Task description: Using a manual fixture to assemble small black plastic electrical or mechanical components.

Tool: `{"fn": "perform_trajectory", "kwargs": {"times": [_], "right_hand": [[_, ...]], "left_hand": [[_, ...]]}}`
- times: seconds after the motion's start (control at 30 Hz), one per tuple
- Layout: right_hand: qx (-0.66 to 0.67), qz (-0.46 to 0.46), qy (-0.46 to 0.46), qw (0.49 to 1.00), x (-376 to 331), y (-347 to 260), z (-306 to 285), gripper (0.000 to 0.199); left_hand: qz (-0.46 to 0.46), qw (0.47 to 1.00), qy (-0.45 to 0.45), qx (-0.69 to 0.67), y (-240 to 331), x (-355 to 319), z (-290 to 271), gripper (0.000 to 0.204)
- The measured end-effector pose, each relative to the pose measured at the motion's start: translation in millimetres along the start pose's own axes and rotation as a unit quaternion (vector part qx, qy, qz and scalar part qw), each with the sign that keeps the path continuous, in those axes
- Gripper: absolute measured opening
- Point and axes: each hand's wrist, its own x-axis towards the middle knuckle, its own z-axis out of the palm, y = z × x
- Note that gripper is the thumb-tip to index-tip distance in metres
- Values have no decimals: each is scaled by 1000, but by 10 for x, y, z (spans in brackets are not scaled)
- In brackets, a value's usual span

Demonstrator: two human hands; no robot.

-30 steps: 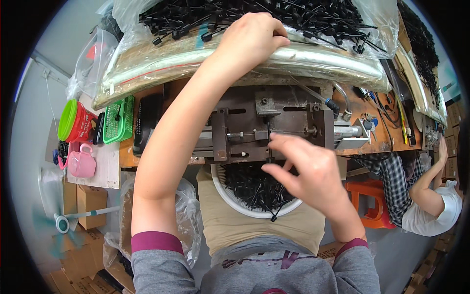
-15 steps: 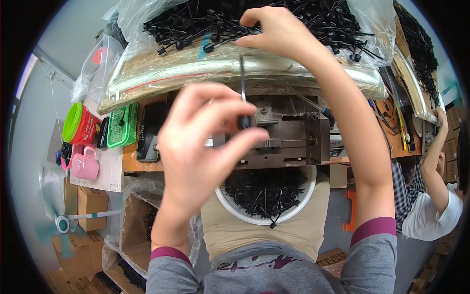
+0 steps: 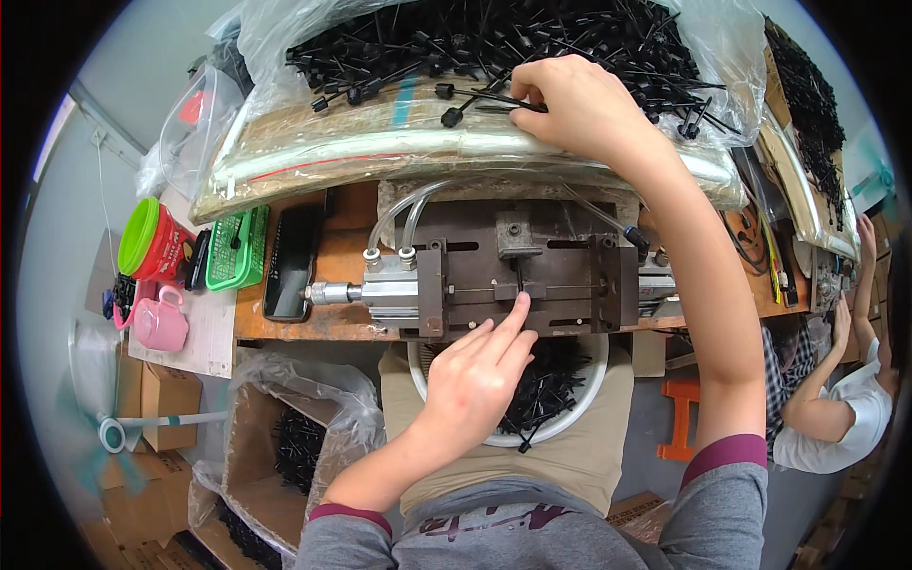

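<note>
My left hand (image 3: 475, 375) reaches over the front of a dark metal clamping fixture (image 3: 465, 228), its fingers stretched out. Its index fingertip touches a small block in the middle, where a thin black stem (image 3: 520, 275) stands in the gap. Farther up, my right hand (image 3: 579, 104) pinches a black thin-stemmed part with a knob-like head (image 3: 452, 117) at the near edge of a heap of such parts (image 3: 494, 43). More than one stem lies by its fingertips; which ones it grips is hard to tell.
A white basket (image 3: 597, 404) of black parts rests on my lap. Left are a phone (image 3: 288, 261), a green basket (image 3: 249, 255) and a pink mug (image 3: 161, 323). An air cylinder (image 3: 391, 290) adjoins the fixture. A co-worker (image 3: 836, 404) sits at right, near an orange stool (image 3: 678, 418).
My left hand has moved down from above the fixture, where it held a black stemmed part, to the block. My right hand has shifted right and nearer, closing on a part.
</note>
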Motion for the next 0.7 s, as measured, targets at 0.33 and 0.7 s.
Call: {"fn": "perform_trajectory", "kwargs": {"times": [0.33,0.7], "right_hand": [[83,-33,17,996,-55,344,-61,24],[28,-142,184,972,-497,184,-72,22]], "left_hand": [[-14,999,-35,38,-25,52,16,25],[-9,993,65,-97,-74,406,-364,37]]}}
